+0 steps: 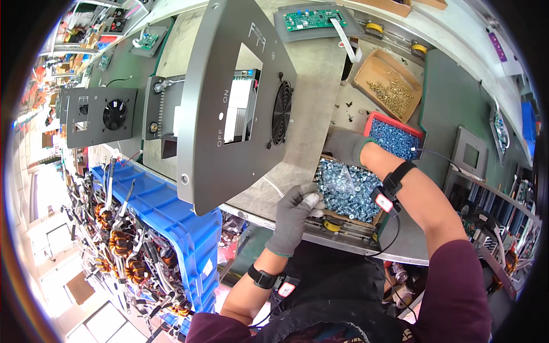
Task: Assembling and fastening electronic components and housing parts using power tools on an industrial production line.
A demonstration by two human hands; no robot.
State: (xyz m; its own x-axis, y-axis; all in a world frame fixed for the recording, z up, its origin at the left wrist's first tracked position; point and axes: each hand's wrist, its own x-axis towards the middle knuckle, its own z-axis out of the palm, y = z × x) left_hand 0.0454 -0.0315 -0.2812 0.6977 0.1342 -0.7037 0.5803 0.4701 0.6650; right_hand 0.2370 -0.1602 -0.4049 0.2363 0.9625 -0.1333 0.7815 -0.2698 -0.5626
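Observation:
My left hand, in a grey glove, is closed in a pinch beside the left edge of an open box of silvery-blue screws. Whatever lies between its thumb and fingers is too small to make out. My right hand, also gloved in grey, is at the far left corner of that box; its fingers are hidden from view. A clear plastic scrap lies on the screws. Left of both hands stands a grey metal panel with a rectangular cutout and a round black fan grille.
A red tray of small blue screws and a cardboard box of brass-coloured fasteners stand beyond my right hand. A green circuit board lies at the back. At lower left, a blue crate adjoins several copper coils with cables.

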